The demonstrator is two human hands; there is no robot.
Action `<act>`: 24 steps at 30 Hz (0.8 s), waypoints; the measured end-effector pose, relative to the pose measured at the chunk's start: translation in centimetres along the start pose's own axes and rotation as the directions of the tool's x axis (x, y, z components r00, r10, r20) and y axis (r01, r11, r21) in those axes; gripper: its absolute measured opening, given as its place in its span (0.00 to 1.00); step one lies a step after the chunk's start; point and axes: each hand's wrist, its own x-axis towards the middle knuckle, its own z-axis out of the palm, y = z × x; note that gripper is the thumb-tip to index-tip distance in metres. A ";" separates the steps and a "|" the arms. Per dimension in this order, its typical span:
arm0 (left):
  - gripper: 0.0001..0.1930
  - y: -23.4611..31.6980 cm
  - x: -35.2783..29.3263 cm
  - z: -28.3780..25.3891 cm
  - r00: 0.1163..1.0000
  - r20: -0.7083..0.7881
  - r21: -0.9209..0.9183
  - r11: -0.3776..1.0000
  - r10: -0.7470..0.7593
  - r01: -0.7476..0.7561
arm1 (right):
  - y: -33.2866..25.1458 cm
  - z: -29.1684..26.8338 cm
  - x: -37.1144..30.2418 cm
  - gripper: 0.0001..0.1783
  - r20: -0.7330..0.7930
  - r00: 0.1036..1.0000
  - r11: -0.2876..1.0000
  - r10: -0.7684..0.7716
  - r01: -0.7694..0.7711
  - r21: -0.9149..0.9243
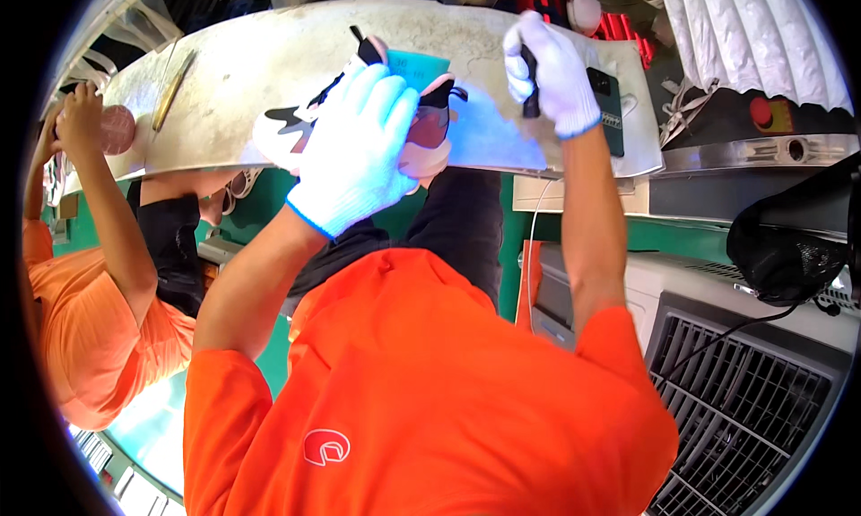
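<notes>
A pair of white, pink and black sneakers lies at the bench's near edge, one sneaker (280, 132) pointing left and the other sneaker (429, 153) to its right. My white-gloved left hand (354, 153) lies over them, fingers curved round the shoes and hiding their middle. Behind its fingers a teal piece (418, 66) with dark markings stands up from the shoe openings. Raised to the right, my gloved right hand (558, 75) is closed round a small black flashlight (531, 102). Bluish-violet light falls on the bench top, the shoes and the left glove.
The pale, worn bench (242, 77) curves across the view. A dark phone (606, 90) lies beyond my right wrist, and a slim yellowish tool (172, 93) lies farther left. At far left are a co-worker's hands (79, 117). A red button (761, 112) and black mesh bag (789, 247) are at right.
</notes>
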 end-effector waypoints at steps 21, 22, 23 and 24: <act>0.46 -0.3 0.1 0.3 0.993 0.085 0.003 0.997 -0.081 0.081 | -0.7 6.4 1.2 0.25 0.422 0.903 0.965 -0.082 -0.034 0.261; 0.46 -0.2 -0.1 0.2 0.995 0.070 0.013 0.997 -0.076 0.075 | -0.5 5.3 0.9 0.24 0.405 0.914 0.992 -0.016 -0.036 0.121; 0.45 0.2 0.1 -0.1 0.993 0.076 0.017 0.996 -0.089 0.088 | 0.1 4.1 0.7 0.22 0.253 0.967 0.998 0.037 -0.046 0.031; 0.45 0.2 0.2 0.1 0.994 0.055 0.015 0.996 -0.091 0.091 | 2.4 2.0 1.7 0.22 0.122 0.990 0.998 0.069 -0.069 -0.002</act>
